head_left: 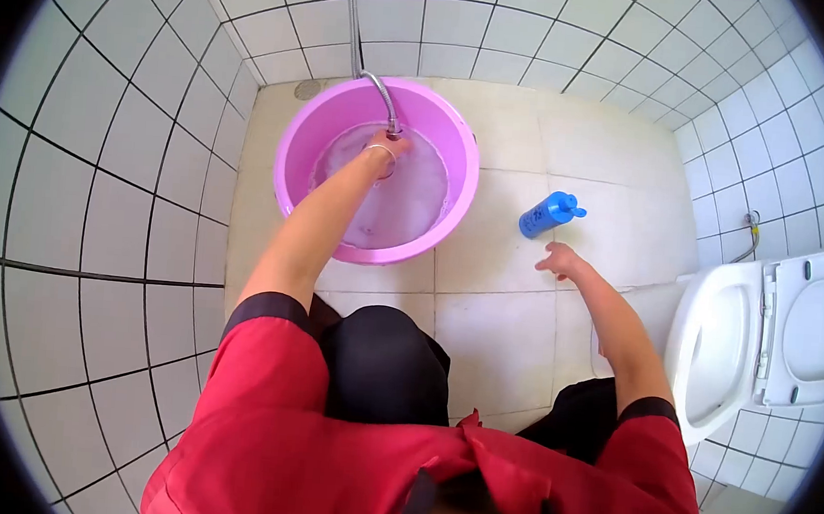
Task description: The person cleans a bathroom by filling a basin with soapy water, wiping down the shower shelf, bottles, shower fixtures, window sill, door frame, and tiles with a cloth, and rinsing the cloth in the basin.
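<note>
Nearby, toilet, blue bottle beyond loosely parted right hand, left hand around hose over tub.

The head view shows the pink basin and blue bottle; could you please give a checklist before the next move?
1. Left hand holding the hose inside the pink basin: ok.
2. Right hand free: ok, near the blue bottle, not gripping it.
3. Bottle upright: ok, appears to stand on the floor.
4. Bottle cap closed: not ok, looks flipped open.
5. Cloudy water below the rim: ok.
6. Hose running: cannot tell, its end is hidden.
</note>
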The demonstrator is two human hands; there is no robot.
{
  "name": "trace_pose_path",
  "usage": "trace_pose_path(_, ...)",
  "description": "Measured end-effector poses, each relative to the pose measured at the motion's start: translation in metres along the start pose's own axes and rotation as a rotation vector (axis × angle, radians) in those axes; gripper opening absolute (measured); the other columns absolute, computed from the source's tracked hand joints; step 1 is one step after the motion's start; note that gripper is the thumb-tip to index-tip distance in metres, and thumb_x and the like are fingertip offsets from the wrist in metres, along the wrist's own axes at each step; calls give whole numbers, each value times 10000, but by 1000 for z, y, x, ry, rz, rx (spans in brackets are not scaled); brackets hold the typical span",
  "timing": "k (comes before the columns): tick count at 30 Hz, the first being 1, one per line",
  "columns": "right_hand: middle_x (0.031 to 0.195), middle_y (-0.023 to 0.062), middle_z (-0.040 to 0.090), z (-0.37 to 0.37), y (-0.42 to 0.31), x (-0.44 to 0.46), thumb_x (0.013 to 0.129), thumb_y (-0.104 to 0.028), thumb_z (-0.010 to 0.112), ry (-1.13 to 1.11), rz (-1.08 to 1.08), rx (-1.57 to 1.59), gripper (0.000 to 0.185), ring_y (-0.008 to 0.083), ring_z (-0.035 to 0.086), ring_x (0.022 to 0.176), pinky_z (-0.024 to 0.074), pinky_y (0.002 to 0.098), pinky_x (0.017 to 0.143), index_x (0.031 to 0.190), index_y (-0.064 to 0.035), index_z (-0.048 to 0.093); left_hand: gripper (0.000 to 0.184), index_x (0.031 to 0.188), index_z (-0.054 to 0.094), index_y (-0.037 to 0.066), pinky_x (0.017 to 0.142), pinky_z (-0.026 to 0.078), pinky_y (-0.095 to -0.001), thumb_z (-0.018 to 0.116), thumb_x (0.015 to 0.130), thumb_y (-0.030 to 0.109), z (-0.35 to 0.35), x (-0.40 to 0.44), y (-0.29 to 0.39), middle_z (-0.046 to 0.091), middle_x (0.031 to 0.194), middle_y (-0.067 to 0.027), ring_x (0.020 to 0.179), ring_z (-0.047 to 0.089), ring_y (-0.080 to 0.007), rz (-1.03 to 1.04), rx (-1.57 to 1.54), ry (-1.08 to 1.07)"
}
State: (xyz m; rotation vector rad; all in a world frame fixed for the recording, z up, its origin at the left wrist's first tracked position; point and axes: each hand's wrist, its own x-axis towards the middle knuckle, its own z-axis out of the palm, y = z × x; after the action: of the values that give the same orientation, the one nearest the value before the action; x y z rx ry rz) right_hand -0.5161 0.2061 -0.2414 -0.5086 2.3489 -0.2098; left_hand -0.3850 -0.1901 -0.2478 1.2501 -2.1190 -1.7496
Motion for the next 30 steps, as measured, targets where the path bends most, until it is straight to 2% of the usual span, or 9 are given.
trace_pose_path(1,1098,158,524,-1,8,3,675,-262,652,-145,-230,-478,579,271,522,982,432,352,816,1177,-65,442,422,954,517,-5,684,440,-336,677,667,260,2,-4,-1,574,799,-113,726,538,-225,55,15,72)
trace_pose_path(4,1081,171,538,-20,-14,-33,690,-323,589,-123,-301,-484,457,297,498,1020,412,390,846,1057,-56,542,359,938,517,17,641,443,-305,671,711,248,-20,-45,40,569,800,-81,728,535,-178,351,40,173)
trace_pose_path(8,1060,138,557,-51,-52,-49,703,-285,573,-88,-354,-445,416,287,522,985,425,375,824,1060,-72,547,263,964,470,24,594,434,-252,600,795,178,-93,-114,121,562,813,-54,699,521,-138,391,-361,-9)
trace_pose_path(10,978,131,590,-73,-79,-54,729,-255,560,150,-330,-331,351,282,556,916,444,372,785,1031,-77,562,253,964,462,29,598,439,-247,598,796,162,-110,-134,135,559,822,-54,701,522,-127,428,-328,14)
trace_pose_path(12,891,125,612,-86,-104,-53,758,-193,534,488,-542,-162,282,269,583,828,460,360,729,1004,-58,570,245,964,455,35,602,444,-242,596,798,145,-125,-140,150,557,832,-53,703,523,-115,484,-292,37)
trace_pose_path(15,833,121,617,-104,-185,-103,773,-134,510,332,-788,225,236,257,589,756,460,339,682,979,-36,573,232,963,466,40,637,467,-235,599,787,115,-126,-153,135,556,919,-61,750,542,-101,629,-32,-15)
trace_pose_path(19,819,115,612,-71,-209,-104,770,-131,511,243,-1005,85,231,237,585,738,457,320,669,968,-31,578,211,978,475,59,758,490,-295,535,777,45,-146,-169,111,553,1049,-96,905,554,-152,532,-228,-30)
trace_pose_path(23,835,116,607,-60,-199,-97,766,-129,512,203,-992,-48,230,232,578,742,453,316,672,964,-39,585,204,930,489,63,738,511,-315,508,739,-6,-170,-181,88,549,1038,-94,864,556,-175,469,-535,-15)
trace_pose_path(30,900,125,576,-56,-201,-85,757,-125,517,253,-870,57,230,230,565,773,452,307,689,957,-43,596,153,902,484,103,718,498,-316,556,772,68,-158,-168,55,545,1030,-88,894,554,-189,356,-419,-170)
